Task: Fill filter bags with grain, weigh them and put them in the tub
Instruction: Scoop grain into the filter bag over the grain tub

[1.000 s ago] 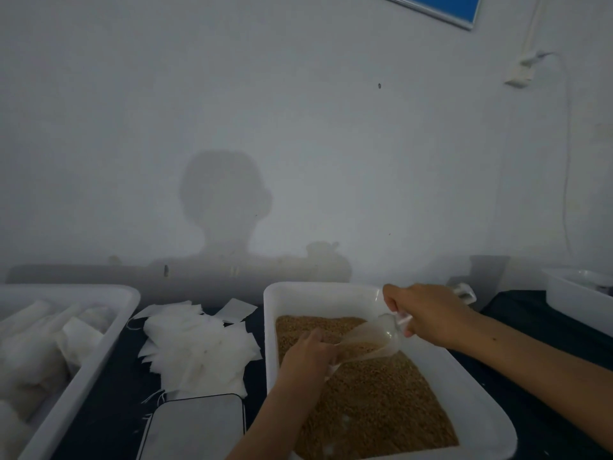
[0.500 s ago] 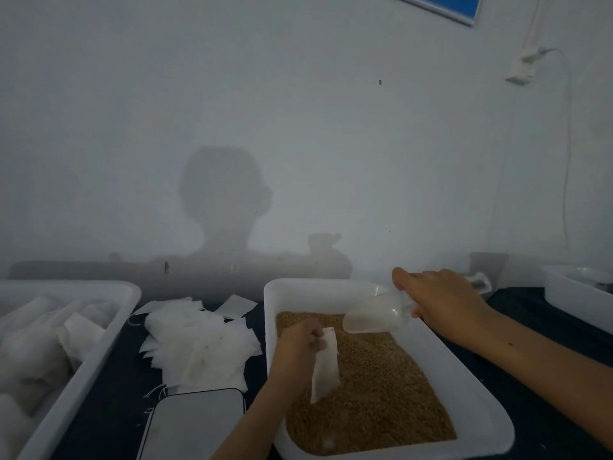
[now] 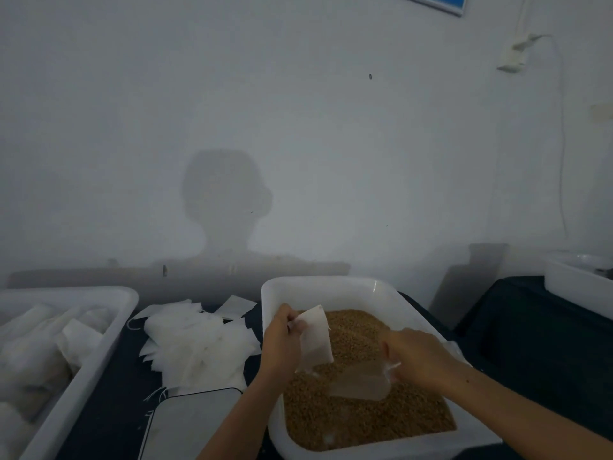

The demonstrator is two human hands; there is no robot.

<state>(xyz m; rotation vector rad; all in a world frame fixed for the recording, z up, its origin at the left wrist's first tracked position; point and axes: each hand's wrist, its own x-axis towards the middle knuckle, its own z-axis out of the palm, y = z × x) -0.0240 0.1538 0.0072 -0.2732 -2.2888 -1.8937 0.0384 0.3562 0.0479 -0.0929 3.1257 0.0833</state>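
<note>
The left hand (image 3: 282, 346), a little below the centre of the frame, pinches a white filter bag (image 3: 315, 340) by its upper edge, fingers curled round it; the bag hangs over the grain (image 3: 358, 423), slightly tilted, at the left side of the white grain tub (image 3: 331, 290). The right hand (image 3: 418, 356), lower right of centre, has its grip closed round the handle of a clear plastic scoop (image 3: 361, 383), whose mouth lies down on the grain and points toward the lower left. The scoop sits just below and to the right of the bag; whether the two touch I cannot tell.

That tub takes up the lower middle of the frame on a dark desk (image 3: 530, 333), its brown grain spread nearly wall to wall. Left of it lies a loose pile of empty filter bags (image 3: 195, 343), flat and overlapping, with thin strings trailing out. Just below the pile, at the bottom edge, is a flat grey scale (image 3: 189, 423) with a pale platform. At the far left a second white tub (image 3: 109, 330) holds filled bags (image 3: 30, 356), heaped together. A third white tub (image 3: 577, 287) shows at the right edge. On the pale wall behind falls the person's shadow (image 3: 222, 207).
</note>
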